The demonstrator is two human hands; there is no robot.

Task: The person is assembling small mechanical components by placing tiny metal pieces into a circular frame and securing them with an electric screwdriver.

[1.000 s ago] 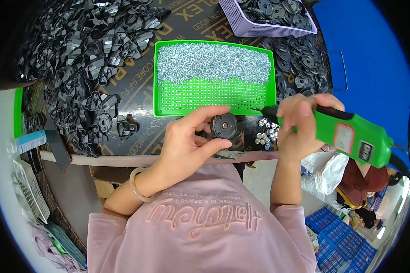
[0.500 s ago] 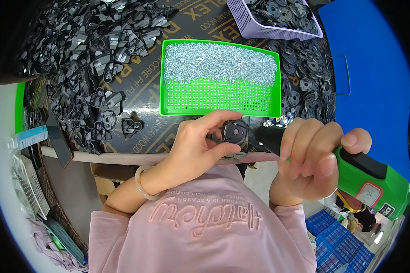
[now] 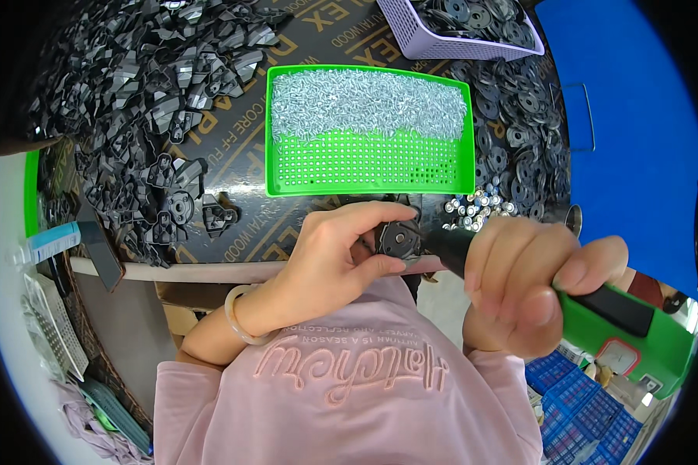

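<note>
My left hand grips a small black round part at the table's near edge, fingers curled over it. Raised close to the camera, my right hand is closed around a green and black electric screwdriver, whose dark front end points at the black part. Just behind the hands lies a green perforated tray with a heap of small silver screws in its far half. A cluster of small silver pieces lies to the right of the tray's near corner.
A large pile of black plastic parts covers the table's left side. Black round discs are spread at the right, and a lilac basket holds more at the back. The table's front edge runs under my left wrist.
My right hand has lifted toward the camera with the screwdriver, tilting it so its front end points left at the black part. My left hand stays on the part.
</note>
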